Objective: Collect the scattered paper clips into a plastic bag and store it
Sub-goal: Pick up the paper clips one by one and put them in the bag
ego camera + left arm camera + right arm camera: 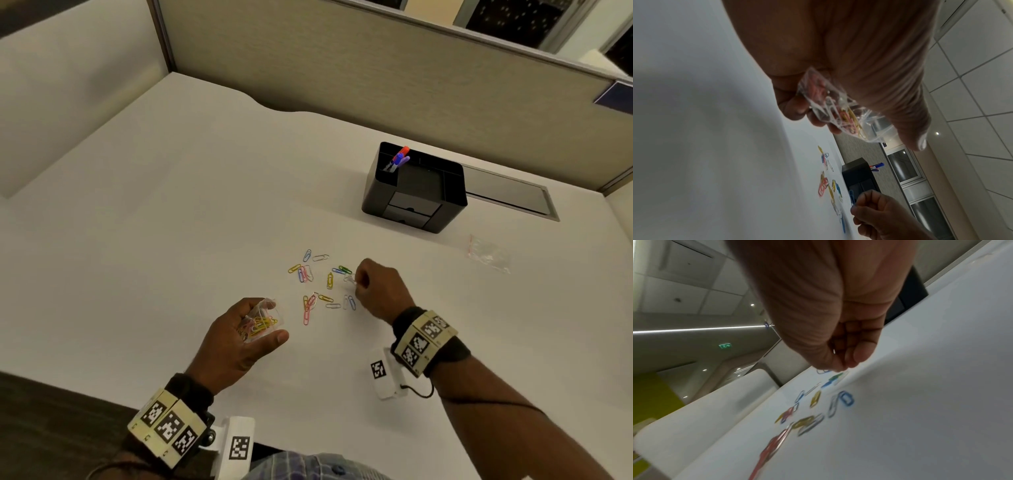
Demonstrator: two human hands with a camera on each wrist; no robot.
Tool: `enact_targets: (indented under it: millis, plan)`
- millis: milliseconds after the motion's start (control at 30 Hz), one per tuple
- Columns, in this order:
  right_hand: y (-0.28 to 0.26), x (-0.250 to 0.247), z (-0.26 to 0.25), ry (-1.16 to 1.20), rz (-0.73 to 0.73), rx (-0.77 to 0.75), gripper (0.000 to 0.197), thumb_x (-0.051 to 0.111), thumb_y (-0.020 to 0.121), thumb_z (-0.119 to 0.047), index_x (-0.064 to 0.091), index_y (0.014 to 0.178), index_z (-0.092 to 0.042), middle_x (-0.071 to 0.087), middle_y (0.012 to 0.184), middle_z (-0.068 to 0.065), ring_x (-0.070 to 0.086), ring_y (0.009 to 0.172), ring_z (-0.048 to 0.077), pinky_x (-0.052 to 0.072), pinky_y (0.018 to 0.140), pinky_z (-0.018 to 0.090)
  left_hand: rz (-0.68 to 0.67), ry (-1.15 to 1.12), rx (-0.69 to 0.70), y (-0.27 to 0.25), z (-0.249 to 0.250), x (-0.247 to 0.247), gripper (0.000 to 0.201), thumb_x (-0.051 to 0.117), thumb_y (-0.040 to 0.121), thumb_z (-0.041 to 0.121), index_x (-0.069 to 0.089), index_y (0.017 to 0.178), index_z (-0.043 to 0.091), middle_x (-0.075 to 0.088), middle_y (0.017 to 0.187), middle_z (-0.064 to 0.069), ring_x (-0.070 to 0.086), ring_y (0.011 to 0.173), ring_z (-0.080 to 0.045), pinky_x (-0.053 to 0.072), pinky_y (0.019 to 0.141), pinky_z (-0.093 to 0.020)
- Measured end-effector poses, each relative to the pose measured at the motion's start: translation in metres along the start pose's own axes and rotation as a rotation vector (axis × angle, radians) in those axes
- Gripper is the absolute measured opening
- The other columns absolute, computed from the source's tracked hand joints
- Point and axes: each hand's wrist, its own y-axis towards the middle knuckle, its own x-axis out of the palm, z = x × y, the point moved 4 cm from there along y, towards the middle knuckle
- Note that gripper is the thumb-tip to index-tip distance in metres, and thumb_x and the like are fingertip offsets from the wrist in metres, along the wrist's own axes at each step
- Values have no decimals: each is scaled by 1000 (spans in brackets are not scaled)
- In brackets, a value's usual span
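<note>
I can read almost no writing from here: the one clear sign is a green emergency exit sign (pixel 725 346) with a white pictogram, mounted high on the far wall in the right wrist view. A marker (pixel 394 164) standing in the black desk organizer (pixel 414 192) has white lettering on its barrel, but it is too small for me to make out. The wristbands (pixel 423 342) and the white camera mounts (pixel 378 370) carry black-and-white square code markers, with no readable words or numbers.

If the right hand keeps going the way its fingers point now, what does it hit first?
Probably the green paper clip, just ahead of the right hand fingertips, with a blue clip lying against it. Depth is uncertain; the fingers already seem to pinch something small.
</note>
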Motion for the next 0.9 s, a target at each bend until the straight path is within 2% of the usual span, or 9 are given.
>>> enact_targets:
  millis: [67, 133, 233, 367, 433, 533, 700, 800, 900]
  plan:
    - [10, -4, 6, 49, 41, 1, 5, 55, 90, -9, 56, 95, -9, 65, 90, 10, 58, 79, 23, 49, 70, 30, 2, -4, -8, 1, 0, 1, 55, 76, 63, 53, 59, 107, 25, 68, 97, 14, 63, 91, 7, 46, 67, -3]
    - [19, -4, 7, 62, 56, -12, 9, 54, 91, -9, 58, 100, -8, 66, 95, 11, 57, 81, 20, 49, 72, 29, -6, -6, -14, 1, 1, 2, 56, 77, 63, 52, 58, 107, 24, 68, 98, 14, 62, 92, 8, 46, 67, -3]
    - [30, 0, 7, 36, 39, -38, 12, 53, 92, -9, 59, 103, -7, 66, 100, 11, 55, 83, 18, 47, 73, 26, -15, 2, -18, 1, 2, 1, 70, 71, 50, 70, 57, 106, 30, 61, 103, 29, 62, 94, 7, 46, 67, -3]
    - [39, 10, 6, -21, 40, -49, 16, 51, 94, -15, 59, 107, -10, 64, 107, 10, 54, 89, 17, 43, 75, 23, -9, 0, -19, 0, 1, -2, 78, 67, 45, 78, 58, 106, 30, 61, 102, 31, 62, 93, 6, 46, 67, -3]
    - [41, 14, 5, -52, 30, -48, 22, 54, 94, -23, 59, 112, -11, 60, 110, 7, 52, 93, 17, 41, 79, 24, -8, 2, -18, -1, 0, -3, 79, 66, 45, 79, 58, 106, 30, 61, 102, 32, 62, 93, 6, 46, 67, -3]
    - [42, 19, 5, -97, 7, -63, 29, 56, 93, -32, 60, 115, -13, 55, 110, 6, 52, 101, 20, 43, 86, 28, -10, 16, -20, -2, 1, -4, 82, 65, 44, 81, 58, 107, 29, 67, 99, 21, 62, 93, 8, 46, 66, -2]
    - [41, 20, -3, -148, 3, -92, 19, 53, 95, -27, 62, 103, -12, 56, 106, 7, 49, 94, 18, 43, 80, 27, -11, 29, -15, -1, 1, -4, 84, 66, 45, 80, 59, 108, 25, 67, 99, 12, 63, 91, 4, 46, 67, -3]
    - [42, 22, -7, -266, -49, -98, 23, 49, 96, -25, 60, 108, -8, 57, 109, 11, 54, 100, 24, 46, 81, 31, -14, 33, -18, 0, 0, -4, 83, 66, 46, 80, 59, 109, 25, 67, 98, 19, 63, 91, 4, 46, 67, -4]
    - [41, 22, -5, -290, -53, -74, 25, 48, 96, -25, 59, 108, -7, 57, 108, 10, 55, 100, 25, 45, 79, 31, -18, 44, -11, -1, 1, -4, 85, 64, 45, 82, 58, 109, 26, 66, 100, 15, 62, 92, 5, 47, 67, -4]
